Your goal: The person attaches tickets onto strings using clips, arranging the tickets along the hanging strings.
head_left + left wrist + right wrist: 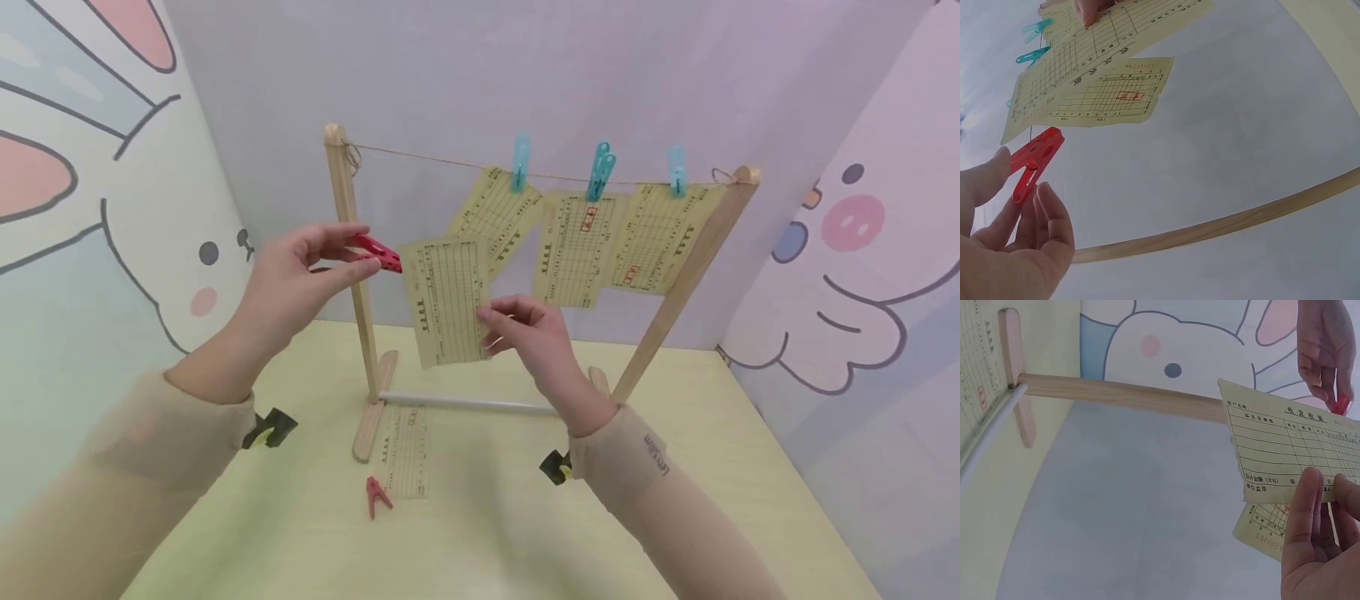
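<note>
Centre of the frame, below the string [427, 156]: yellow slip [446, 308], near upright, pinched at its lower right edge by the right grip [532, 333]. Top edge is free, which suits clipping. I'd pinch lightly; a thin slip probably buckles under a hard squeeze. Off its upper left side, the left grip [288, 279] pinches a red peg [381, 252] between thumb and fingers; can't tell if peg and slip touch. Peg nose looks closed, tails apart, so I'd squeeze the tails fully before bringing the two together. Best bite: top edge and string together, square-on. Upper middle, leftmost hung slip [498, 204] sits askew under its blue peg [521, 162]; I'd work clear of it, toward the left post [343, 192]. Lower left of centre, another slip [408, 458] and a second red peg [375, 496] lie side by side on the worktop [735, 442].
</note>
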The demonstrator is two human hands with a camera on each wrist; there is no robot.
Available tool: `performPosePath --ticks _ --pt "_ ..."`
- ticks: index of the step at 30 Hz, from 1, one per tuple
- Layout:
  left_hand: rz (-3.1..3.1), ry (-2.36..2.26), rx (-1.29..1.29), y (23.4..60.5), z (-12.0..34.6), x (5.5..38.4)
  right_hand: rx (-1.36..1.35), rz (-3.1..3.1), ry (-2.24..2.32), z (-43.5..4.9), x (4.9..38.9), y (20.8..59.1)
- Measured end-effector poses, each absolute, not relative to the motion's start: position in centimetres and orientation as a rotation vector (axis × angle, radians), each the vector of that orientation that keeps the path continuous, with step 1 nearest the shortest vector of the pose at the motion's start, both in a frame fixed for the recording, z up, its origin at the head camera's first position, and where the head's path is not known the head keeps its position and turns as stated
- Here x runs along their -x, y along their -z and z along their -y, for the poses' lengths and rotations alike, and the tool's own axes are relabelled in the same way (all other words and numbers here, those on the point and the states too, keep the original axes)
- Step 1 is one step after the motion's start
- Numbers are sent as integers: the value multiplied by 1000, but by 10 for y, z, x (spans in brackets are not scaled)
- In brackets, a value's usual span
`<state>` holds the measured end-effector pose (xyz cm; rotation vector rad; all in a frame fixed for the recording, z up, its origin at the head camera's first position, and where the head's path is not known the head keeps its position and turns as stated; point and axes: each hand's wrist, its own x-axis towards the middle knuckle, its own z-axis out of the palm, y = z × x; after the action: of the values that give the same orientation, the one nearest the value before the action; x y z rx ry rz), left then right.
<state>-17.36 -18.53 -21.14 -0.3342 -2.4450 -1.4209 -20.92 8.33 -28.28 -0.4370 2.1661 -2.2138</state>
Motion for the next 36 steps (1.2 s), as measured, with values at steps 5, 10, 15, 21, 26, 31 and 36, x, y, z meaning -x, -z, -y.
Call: performPosePath --ticks 5,10,15,21,26,31,36 --pt "2427 1420 350 202 182 176 446 -2146 2233 -81 209 270" --pt "2374 1457 387 190 180 178 449 -2124 2256 -80 211 259" --pt "2316 1433 444 175 177 182 462 -2104 2266 -81 215 252" --pt "2195 1409 495 154 174 190 438 -2108 2287 -80 222 244" --pt "2152 1398 480 139 167 197 383 -2127 2299 -79 227 237" --pt "2124 1441 468 130 160 205 322 -2149 2296 -77 232 233" --pt "2131 1490 464 128 155 213 287 -2126 2314 -75 236 233"
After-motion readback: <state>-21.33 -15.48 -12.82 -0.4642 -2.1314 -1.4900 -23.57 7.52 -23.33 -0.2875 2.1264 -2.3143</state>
